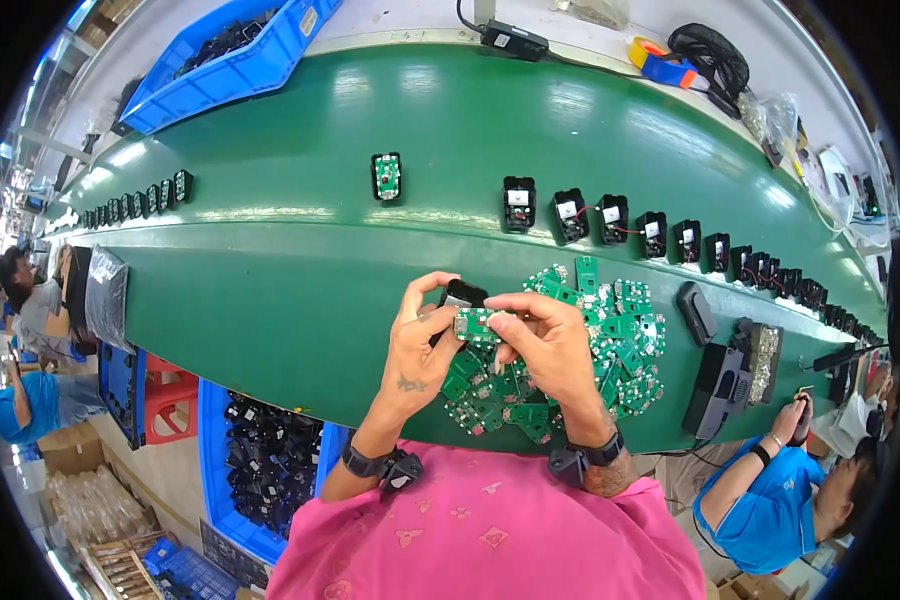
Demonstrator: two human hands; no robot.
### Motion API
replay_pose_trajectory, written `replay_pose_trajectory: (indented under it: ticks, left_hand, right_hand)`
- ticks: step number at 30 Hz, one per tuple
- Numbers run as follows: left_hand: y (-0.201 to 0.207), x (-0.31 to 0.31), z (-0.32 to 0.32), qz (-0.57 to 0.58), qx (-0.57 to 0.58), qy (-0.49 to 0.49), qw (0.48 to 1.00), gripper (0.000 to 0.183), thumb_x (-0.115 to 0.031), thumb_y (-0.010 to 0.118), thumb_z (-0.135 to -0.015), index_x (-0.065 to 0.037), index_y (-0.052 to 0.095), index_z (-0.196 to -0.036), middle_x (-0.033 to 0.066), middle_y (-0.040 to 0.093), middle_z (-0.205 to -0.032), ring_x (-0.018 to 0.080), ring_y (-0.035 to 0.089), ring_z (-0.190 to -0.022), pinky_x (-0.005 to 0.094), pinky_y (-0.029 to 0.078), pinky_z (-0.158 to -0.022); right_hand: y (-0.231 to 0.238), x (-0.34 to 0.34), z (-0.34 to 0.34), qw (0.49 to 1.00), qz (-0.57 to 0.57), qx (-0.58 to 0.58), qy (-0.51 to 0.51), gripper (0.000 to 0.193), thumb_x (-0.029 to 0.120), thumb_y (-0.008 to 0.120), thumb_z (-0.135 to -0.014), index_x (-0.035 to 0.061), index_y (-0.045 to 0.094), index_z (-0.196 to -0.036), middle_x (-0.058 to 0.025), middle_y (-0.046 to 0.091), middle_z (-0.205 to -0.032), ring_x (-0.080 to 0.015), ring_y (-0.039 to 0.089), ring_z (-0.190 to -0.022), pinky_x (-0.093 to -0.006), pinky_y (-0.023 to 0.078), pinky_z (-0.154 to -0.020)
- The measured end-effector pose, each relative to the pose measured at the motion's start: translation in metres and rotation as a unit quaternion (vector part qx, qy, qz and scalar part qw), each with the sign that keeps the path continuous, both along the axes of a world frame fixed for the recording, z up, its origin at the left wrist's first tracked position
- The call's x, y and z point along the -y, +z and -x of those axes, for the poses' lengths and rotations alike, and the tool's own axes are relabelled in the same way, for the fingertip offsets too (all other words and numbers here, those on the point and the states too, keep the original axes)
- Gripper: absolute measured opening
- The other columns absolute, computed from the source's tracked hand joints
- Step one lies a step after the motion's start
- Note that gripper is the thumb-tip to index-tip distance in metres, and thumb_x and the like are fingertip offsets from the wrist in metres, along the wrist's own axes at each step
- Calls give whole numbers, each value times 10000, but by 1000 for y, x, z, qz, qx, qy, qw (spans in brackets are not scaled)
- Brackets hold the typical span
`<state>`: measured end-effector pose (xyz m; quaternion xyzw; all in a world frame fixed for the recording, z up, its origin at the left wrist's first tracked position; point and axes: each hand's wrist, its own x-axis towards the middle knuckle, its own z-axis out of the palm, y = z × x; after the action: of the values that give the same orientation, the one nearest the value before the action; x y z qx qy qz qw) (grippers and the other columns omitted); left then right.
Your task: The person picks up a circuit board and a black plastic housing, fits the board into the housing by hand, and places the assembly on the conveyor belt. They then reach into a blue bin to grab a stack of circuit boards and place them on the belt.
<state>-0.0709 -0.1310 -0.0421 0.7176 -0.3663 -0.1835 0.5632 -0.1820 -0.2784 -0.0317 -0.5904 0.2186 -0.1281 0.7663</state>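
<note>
My left hand (412, 352) grips a small black plastic housing (464, 292), with its fingers curled round the far side. In front of it a green circuit board (478, 325) is pinched by the thumb and fingers of my right hand (554, 348). The board overlaps the housing's near end and lies against my left fingertips; whether it touches the housing, I cannot tell. Beneath and right of my hands spreads a loose pile of green circuit boards (625, 350). Farther off, one black housing with a board in it (386, 177) sits alone on the green table (270, 300).
A row of open black housings (570, 215) runs off right; filled ones (166, 192) line the far left. Blue bins hold black parts at back left (270, 60) and beside my left arm (215, 470). A grey-black device (718, 385) stands right, near a person in blue (760, 510).
</note>
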Motion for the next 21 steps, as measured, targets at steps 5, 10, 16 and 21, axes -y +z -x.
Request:
replay_pose_trajectory:
  ticks: [5, 10, 16, 21]
  left_hand:
    - [8, 6, 12, 109, -228, -34, 967, 709, 54, 642, -846, -38, 358, -1489, 145, 370, -1474, 223, 570, -1183, 317, 529, -936]
    - [2, 7, 12, 115, -291, -33, 949, 634, 64, 625, -877, -26, 404, -1464, 121, 436, -1430, 204, 558, -1197, 292, 526, -924]
    - [0, 9, 15, 101, -256, -48, 960, 546, 85, 609, -887, -17, 474, -1406, 105, 510, -1356, 186, 538, -1219, 288, 525, -928]
    - [2, 13, 20, 100, -255, -56, 960, 519, 101, 595, -883, -21, 504, -1379, 101, 523, -1335, 189, 534, -1233, 307, 525, -946]
  right_hand:
    - [-3, -5, 1, 999, -18, 9, -49, 192, 12, 683, -915, -39, 594, -1078, -38, 632, -828, -79, 623, -619, -209, 515, -538]
    - [-9, -7, 3, 996, 42, -19, -70, 198, 4, 700, -886, -16, 623, -1067, -79, 621, -958, -121, 647, -782, -233, 526, -607]
    - [-3, -3, 3, 929, 359, 54, -78, 200, 59, 731, -830, 61, 747, -1029, -126, 550, -1245, -232, 573, -1073, -350, 478, -914]
    - [-3, -5, 5, 943, 321, 59, -69, 169, 73, 730, -836, 74, 757, -1003, -135, 546, -1265, -244, 557, -1096, -365, 456, -936]
